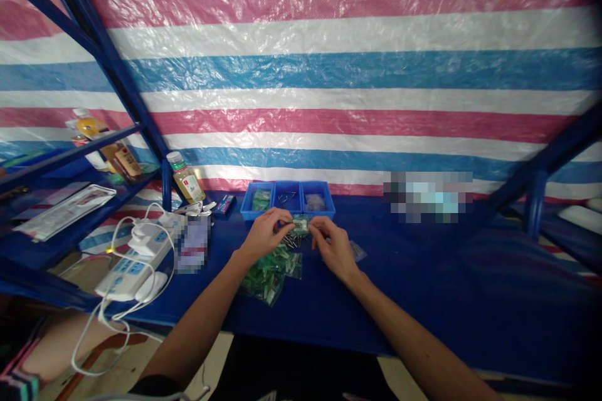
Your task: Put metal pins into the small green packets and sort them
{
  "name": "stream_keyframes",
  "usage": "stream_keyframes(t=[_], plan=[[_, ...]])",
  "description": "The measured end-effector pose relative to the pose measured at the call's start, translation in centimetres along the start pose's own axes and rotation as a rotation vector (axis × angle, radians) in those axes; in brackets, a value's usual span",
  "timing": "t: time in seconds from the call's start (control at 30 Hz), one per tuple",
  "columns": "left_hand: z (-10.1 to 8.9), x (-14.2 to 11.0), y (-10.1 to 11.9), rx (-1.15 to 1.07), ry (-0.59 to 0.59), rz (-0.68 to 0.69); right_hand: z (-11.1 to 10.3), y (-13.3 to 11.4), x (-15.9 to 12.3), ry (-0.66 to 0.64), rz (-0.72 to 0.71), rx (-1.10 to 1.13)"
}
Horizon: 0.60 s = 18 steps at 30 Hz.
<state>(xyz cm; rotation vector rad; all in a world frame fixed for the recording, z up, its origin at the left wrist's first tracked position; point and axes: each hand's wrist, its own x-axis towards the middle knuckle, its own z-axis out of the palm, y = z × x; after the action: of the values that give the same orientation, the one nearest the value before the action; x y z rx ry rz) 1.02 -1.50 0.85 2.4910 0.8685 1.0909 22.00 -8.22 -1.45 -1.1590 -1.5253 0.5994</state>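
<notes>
My left hand and my right hand are raised over the blue table. Between their pinched fingertips they hold a small clear plastic bag, stretched from one side to the other; its contents are too small to make out. Right below lie several dark, thin metal pieces that look like screws. A heap of small green-tinted plastic bags spreads beneath my left wrist. Another small clear bag lies just beyond my right hand, partly covered by it.
Behind my hands stands a blue three-part tray with small items inside. On the left are a white power strip with tangled cables, a drink bottle and a small dark blue box. Blue metal posts flank the table. Another person's leg shows at lower left.
</notes>
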Motion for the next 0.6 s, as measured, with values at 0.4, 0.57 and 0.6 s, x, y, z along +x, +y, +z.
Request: stream_keyframes(t=[0.4,0.57,0.6], plan=[[-0.43,0.26,0.01,-0.004,-0.022,0.073,-0.17,0.69,0.16,-0.011,0.010,-0.022],[-0.61,0.33,0.30,0.053,-0.015,0.095,-0.36,-0.09,0.21,0.007,-0.057,-0.078],[-0.64,0.36,0.38,0.060,-0.010,0.100,-0.40,-0.25,0.24,0.022,-0.078,-0.087]])
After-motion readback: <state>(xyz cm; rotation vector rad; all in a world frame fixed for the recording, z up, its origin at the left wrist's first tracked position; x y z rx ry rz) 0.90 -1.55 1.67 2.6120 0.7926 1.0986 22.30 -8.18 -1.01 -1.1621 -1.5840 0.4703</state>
